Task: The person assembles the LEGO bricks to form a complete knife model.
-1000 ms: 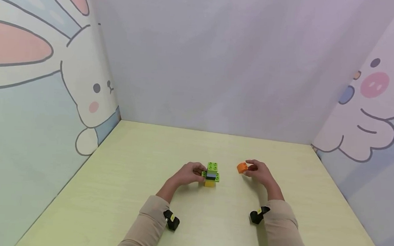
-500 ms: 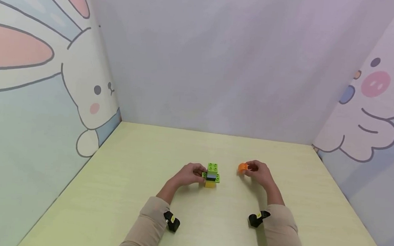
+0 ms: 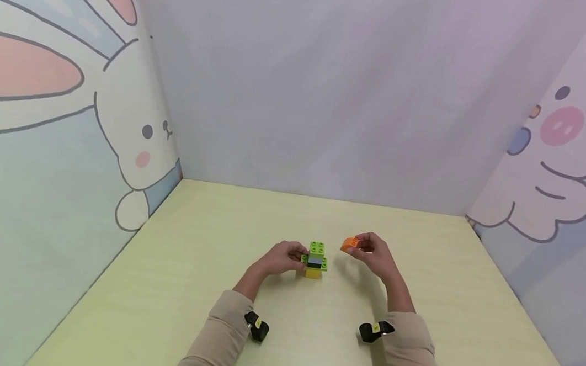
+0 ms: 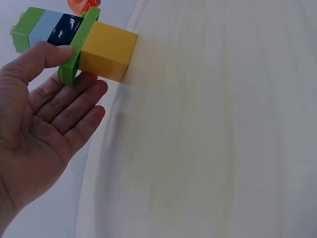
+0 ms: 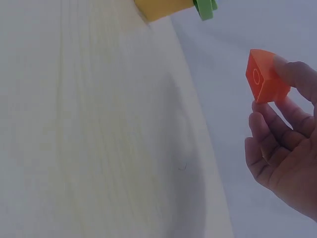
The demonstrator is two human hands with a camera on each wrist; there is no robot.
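A small tower of toy building blocks point(image 3: 316, 250) stands upright near the middle of the table. In the left wrist view its yellow block point(image 4: 109, 49) is at the bottom, then a flat green plate point(image 4: 78, 49), a black block point(image 4: 65, 29), a light blue block point(image 4: 45, 26) and a green block point(image 4: 27, 29). My left hand point(image 3: 283, 259) pinches the tower from its left side at the plate. To the right and apart from the tower, my right hand point(image 3: 376, 256) holds a curved orange block point(image 3: 349, 244) between thumb and fingers, raised above the table.
The pale wooden table point(image 3: 221, 218) stretches around both hands. A grey-white cloth wall point(image 3: 317, 96) rises behind it. Side panels carry a cartoon rabbit point(image 3: 127, 119) on the left and a cartoon pig point(image 3: 552, 163) on the right. Black cameras point(image 3: 257, 326) are strapped at both wrists.
My right hand has turned the orange block, lifted it slightly and brought it left, closer to the tower. The left hand and the tower stay where they were.
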